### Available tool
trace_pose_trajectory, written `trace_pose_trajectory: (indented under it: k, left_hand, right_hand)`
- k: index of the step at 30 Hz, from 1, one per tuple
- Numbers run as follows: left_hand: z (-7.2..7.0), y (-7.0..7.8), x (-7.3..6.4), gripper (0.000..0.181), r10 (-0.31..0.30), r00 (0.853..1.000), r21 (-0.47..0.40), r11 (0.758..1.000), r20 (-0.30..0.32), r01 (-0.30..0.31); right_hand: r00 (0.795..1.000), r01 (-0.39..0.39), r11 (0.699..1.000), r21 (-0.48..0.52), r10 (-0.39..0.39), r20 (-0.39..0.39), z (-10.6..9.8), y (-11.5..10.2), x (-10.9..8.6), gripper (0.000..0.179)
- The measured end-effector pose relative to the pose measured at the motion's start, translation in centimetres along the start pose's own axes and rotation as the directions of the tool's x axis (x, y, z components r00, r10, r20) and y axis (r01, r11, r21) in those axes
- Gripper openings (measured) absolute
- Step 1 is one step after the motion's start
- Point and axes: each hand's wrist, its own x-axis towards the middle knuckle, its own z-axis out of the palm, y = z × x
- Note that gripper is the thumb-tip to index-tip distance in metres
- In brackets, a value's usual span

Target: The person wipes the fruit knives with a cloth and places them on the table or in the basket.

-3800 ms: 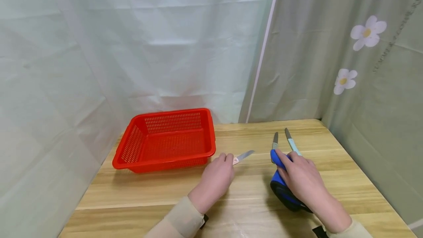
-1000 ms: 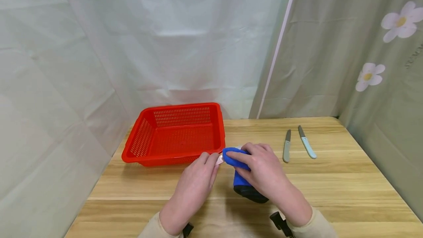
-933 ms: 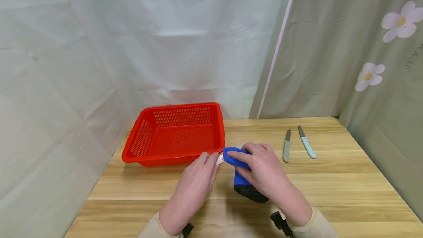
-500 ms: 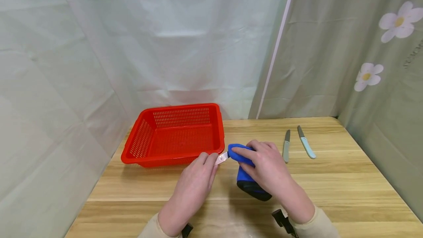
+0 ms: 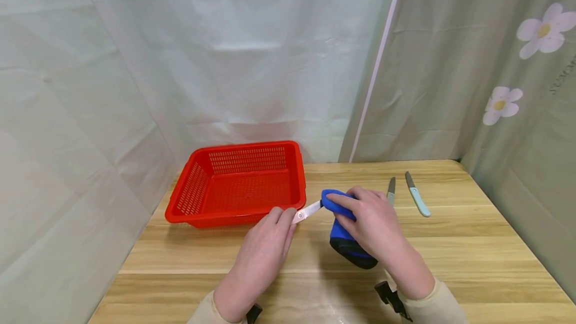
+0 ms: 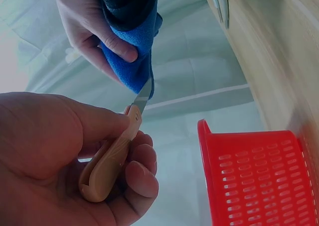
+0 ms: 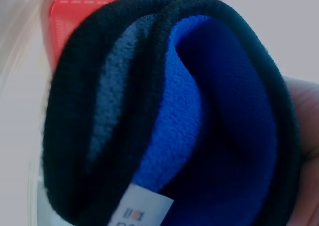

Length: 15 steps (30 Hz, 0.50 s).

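Observation:
My left hand (image 5: 263, 249) grips the pale pink handle of a folding knife (image 6: 112, 161), whose blade is out and points toward the right hand. In my right hand (image 5: 378, 224) is a blue cloth (image 5: 341, 231) with black edging, bunched up and pinched over the front part of the blade. Bare steel shows between the handle and the cloth; the blade's tip is hidden inside the folds. In the right wrist view the cloth's black-edged folds and a white tag (image 7: 142, 206) fill most of the picture.
A red plastic basket (image 5: 234, 150) stands on the wooden table (image 5: 450, 264), just beyond the left hand. At the right back lie a knife with a light blue handle (image 5: 419, 201) and a grey-handled knife (image 5: 391, 194), partly covered by the right hand. Curtains (image 5: 270, 64) hang behind.
Since about a second ago, the right hand has slid the cloth rightward along the blade, baring more steel near the handle. Earlier still, the hands were apart. The left hand has barely moved lately.

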Motion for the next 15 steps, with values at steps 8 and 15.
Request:
trace_pose_trajectory:
  k: [8, 15]
  left_hand:
    - [-0.08, -0.32, -0.04, 0.025, -0.009, 1.000, -0.004, 1.000, -0.009, 0.009]
    - [-0.20, -0.49, -0.01, 0.025, -0.011, 1.000, -0.007, 1.000, -0.012, 0.011]
  right_hand:
    - [0.999, -0.050, 0.998, -0.025, 0.050, 0.006, -0.36, 0.57, -0.02, 0.044]
    - [0.997, -0.074, 0.997, -0.024, 0.074, -0.005, -0.77, 0.40, -0.06, 0.044]
